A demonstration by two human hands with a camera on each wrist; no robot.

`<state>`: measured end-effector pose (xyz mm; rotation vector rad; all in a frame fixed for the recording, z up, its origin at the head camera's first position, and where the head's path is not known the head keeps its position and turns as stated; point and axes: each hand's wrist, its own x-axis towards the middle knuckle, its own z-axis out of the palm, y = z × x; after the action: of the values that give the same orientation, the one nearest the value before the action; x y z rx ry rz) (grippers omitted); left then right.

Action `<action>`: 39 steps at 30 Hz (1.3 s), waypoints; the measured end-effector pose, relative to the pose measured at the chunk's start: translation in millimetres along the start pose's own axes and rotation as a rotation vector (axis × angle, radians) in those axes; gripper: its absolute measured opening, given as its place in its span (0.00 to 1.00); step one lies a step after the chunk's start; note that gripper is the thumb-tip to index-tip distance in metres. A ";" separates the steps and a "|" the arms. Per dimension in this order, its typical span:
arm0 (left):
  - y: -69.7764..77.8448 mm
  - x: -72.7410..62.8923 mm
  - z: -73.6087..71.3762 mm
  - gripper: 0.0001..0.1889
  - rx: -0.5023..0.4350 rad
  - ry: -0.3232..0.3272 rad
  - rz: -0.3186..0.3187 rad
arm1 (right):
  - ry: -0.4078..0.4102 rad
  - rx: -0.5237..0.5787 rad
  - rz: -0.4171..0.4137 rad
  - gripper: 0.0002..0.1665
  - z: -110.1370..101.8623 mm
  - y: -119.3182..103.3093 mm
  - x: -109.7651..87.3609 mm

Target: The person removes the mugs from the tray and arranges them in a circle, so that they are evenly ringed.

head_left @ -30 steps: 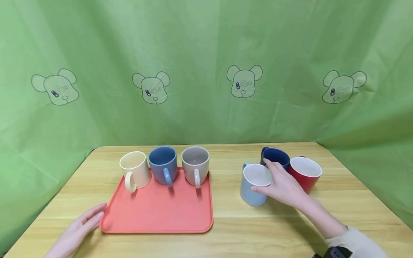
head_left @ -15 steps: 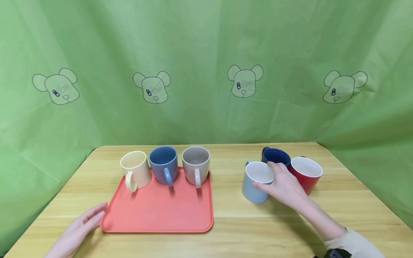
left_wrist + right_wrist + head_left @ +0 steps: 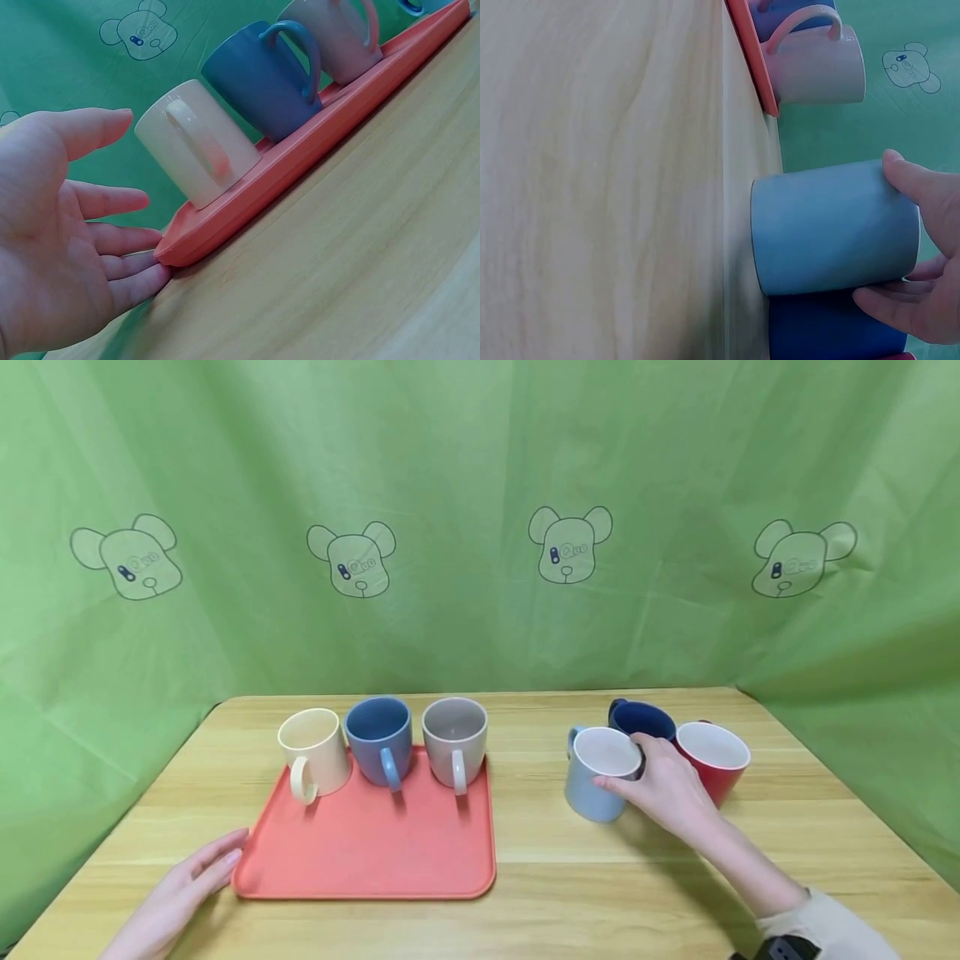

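Note:
My right hand (image 3: 667,789) grips a light blue mug (image 3: 590,785) near its white rim. In the right wrist view the thumb lies along one side of the light blue mug (image 3: 832,229) and the other fingers are at its opposite side. Behind it stands a navy mug (image 3: 642,718), partly hidden by the hand, and a red mug (image 3: 716,768) with a white inside is to the right. My left hand (image 3: 180,893) has its fingers extended at the left edge of the red tray (image 3: 367,860). Fingertips meet the tray's corner in the left wrist view, thumb spread apart.
Along the tray's back stand a cream mug (image 3: 322,760), a blue mug (image 3: 375,752) and a grey mug (image 3: 450,752), handles facing me. The wooden table (image 3: 540,902) ends at a green curtain (image 3: 480,627) printed with bear heads.
My right hand has moved the light blue mug a short way back and slightly right, closer to the navy mug. The left hand and tray have stayed put.

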<state>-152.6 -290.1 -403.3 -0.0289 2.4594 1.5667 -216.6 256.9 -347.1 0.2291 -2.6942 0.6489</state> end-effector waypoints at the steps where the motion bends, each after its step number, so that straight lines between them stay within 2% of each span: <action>1: -0.2 -0.1 -0.1 0.32 0.001 0.001 0.001 | 0.001 0.001 0.000 0.51 0.2 -0.1 0.2; 12: -0.7 -2.5 -1.0 0.33 -0.019 -0.001 -0.009 | 0.020 0.006 -0.015 0.49 4.3 -1.7 2.3; 23: 0.6 -1.3 1.2 0.32 -0.019 0.010 0.011 | 0.028 0.013 0.032 0.50 0.1 -4.5 -4.4; 29: -0.1 -0.8 2.1 0.32 -0.034 0.016 0.017 | 0.136 0.046 -0.045 0.41 -12.7 -15.6 -5.0; 32: -0.9 -0.9 2.2 0.31 -0.047 0.019 0.029 | 0.161 0.087 -0.084 0.35 -18.1 -26.7 -1.3; 36: -1.7 -0.3 2.4 0.31 -0.038 0.030 0.044 | 0.082 0.220 -0.088 0.30 -21.2 -46.9 4.2; 39: -1.8 0.0 2.8 0.31 -0.030 0.037 0.051 | 0.004 0.304 -0.102 0.28 -15.0 -61.5 10.6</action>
<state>-151.9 -288.4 -406.1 0.0004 2.4837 1.6380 -207.2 208.9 -305.5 0.4386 -2.5507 1.0233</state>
